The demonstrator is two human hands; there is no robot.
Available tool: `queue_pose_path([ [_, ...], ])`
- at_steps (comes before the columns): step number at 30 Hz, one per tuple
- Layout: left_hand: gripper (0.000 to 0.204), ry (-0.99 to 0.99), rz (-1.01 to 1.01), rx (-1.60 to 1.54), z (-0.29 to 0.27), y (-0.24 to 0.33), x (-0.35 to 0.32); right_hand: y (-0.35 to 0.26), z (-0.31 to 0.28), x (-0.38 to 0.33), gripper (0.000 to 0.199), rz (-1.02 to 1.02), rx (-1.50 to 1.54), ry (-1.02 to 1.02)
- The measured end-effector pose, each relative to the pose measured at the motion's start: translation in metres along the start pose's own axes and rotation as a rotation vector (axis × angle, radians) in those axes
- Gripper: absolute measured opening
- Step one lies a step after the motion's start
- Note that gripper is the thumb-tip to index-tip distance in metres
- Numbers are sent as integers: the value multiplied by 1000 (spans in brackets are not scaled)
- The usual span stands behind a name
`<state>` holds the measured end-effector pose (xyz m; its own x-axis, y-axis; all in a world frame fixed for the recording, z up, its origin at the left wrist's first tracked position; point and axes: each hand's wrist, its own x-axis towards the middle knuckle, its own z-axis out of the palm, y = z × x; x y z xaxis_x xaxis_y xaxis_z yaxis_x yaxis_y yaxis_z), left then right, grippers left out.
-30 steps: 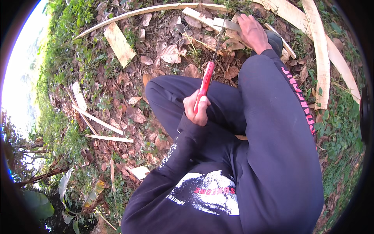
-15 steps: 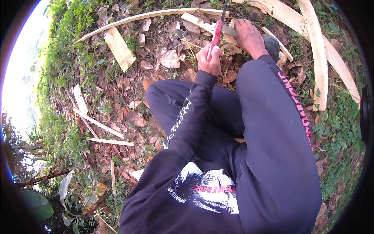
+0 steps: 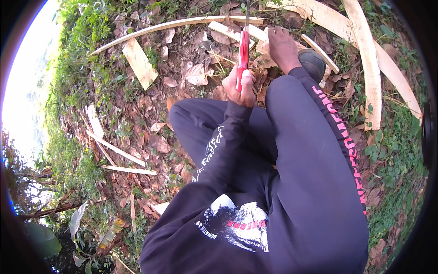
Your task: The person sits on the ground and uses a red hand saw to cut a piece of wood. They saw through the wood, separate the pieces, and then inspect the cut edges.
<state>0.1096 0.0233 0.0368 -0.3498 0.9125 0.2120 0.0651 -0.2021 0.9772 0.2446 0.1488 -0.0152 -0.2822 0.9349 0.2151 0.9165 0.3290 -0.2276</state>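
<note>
My left hand (image 3: pixel 239 86) is closed around the red handle of a saw (image 3: pixel 243 57). Its narrow dark blade points away from me, seen edge-on, so the teeth do not show. The blade crosses a short pale wooden strip (image 3: pixel 223 30) lying low over the leaves. To the right of the blade, my right hand (image 3: pixel 284 49) grips this strip and bears down on it, with its fingertips partly hidden. Just beside that wrist is my dark shoe (image 3: pixel 312 64), next to more pieces of wood.
A long thin wooden strip (image 3: pixel 173 25) curves across the far side. Wide pale planks (image 3: pixel 367 64) lie at the right. A short board (image 3: pixel 139 63) and several thin slats (image 3: pixel 116 147) rest on dry leaves at the left. Green plants (image 3: pixel 397 182) edge the ground.
My left hand has drawn the saw back toward me and slightly left, and its handle now stands more upright. My right hand stays at the strip, shifted slightly left in view.
</note>
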Motion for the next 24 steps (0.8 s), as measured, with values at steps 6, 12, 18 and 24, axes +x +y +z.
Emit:
queue_pose_path([
  [6,27,17,-6,29,1,2,-8,-6,-6,-2,49,143,128,-20],
  [12,18,-87,-96,151,-23,1,-22,-11,-6,0,50,97,249,-10],
  [18,24,-102,-22,159,-33,-20,-26,-16,9,3,50,15,241,26],
  [24,23,-114,3,130,-41,-22,-23,-24,12,-4,36,38,274,65],
])
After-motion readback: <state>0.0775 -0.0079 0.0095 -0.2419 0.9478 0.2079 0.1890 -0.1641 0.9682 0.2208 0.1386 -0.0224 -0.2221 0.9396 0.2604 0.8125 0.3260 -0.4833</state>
